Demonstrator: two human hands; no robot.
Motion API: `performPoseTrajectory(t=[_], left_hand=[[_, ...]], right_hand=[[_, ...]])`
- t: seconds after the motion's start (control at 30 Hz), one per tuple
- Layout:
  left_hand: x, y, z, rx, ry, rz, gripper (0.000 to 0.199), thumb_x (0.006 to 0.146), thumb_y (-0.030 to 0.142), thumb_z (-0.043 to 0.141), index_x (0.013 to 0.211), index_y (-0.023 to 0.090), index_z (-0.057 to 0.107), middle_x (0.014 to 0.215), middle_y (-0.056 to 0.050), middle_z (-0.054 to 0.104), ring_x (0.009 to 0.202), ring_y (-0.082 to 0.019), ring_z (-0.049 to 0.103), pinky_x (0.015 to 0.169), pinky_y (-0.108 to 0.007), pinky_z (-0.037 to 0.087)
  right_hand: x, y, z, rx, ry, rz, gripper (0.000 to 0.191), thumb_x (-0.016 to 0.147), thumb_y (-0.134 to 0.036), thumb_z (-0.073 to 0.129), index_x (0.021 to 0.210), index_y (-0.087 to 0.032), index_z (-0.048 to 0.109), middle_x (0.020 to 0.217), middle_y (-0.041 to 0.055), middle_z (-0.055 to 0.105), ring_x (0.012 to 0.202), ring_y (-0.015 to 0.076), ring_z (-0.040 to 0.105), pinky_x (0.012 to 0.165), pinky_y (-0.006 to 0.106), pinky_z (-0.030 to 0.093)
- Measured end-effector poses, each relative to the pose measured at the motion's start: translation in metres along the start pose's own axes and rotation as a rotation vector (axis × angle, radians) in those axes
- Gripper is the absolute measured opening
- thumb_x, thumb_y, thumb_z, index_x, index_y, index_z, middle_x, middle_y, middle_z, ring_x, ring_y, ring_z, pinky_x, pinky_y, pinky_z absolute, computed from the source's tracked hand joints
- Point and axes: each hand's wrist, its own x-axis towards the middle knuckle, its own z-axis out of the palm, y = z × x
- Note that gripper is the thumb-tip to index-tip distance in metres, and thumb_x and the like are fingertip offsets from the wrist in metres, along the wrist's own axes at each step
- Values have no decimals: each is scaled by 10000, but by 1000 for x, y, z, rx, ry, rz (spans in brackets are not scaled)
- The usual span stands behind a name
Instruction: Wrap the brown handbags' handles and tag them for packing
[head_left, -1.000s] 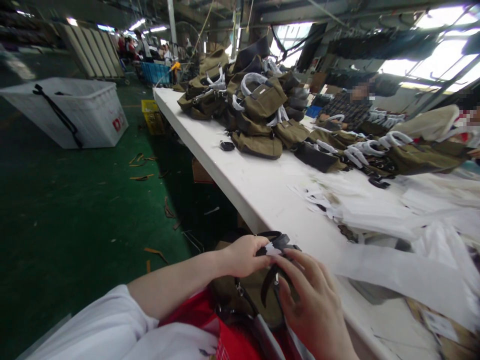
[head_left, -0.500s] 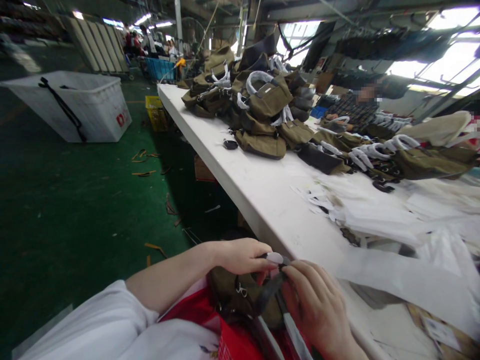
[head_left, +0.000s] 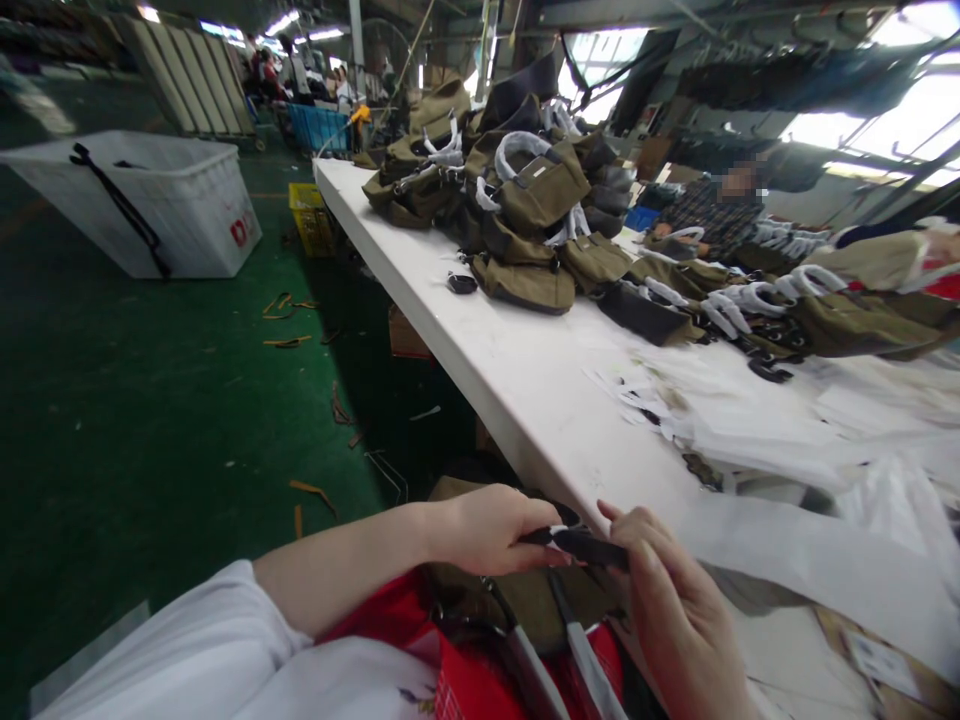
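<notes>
Beside the white table [head_left: 495,370], I have the left hand [head_left: 484,530] pinching a black strap [head_left: 592,548] between thumb and fingers, with the right hand [head_left: 679,610] closed around its other end. Just below both hands sits an olive bag [head_left: 531,605], against the red apron [head_left: 469,675] (two pale-wrapped handles [head_left: 536,672] trail down its front). Farther along the tabletop, I see similar bags [head_left: 540,190] heaped up.

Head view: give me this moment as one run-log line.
left hand: holds dark strap | right hand: holds same strap | olive bag: below hands | white table: bag pile, white sheets on top
</notes>
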Motion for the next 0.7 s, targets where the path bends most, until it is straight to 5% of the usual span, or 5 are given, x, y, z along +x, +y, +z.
performPoseTrajectory(t=[0.17, 0.4, 0.7], left_hand=[[-5, 7, 2, 239, 40, 64, 237, 950, 398, 495, 944, 196, 618, 846, -68, 669, 770, -201, 630, 670, -266, 408], [-9, 4, 2, 227, 5, 108, 271, 941, 437, 503, 906, 180, 580, 808, -44, 652, 727, -175, 615, 646, -250, 417], [-6, 7, 5, 144, -64, 62, 302, 927, 455, 535, 990, 165, 586, 862, -53, 662, 735, -160, 614, 625, -226, 416]], right_hand=[[-1, 18, -15, 155, -11, 157, 294, 956, -371, 483, 767, -209, 639, 859, 51, 557, 864, 197, 562, 864, 336, 488], [3, 15, -32, 128, -361, 124, 339, 965, -371, 466, 752, -198, 666, 948, 70, 564, 870, 188, 574, 704, 268, 472], [15, 2, -26, 58, -552, 153, 401, 976, -393, 434, 683, -176, 600, 987, 65, 538, 853, 153, 558, 708, 244, 454]])
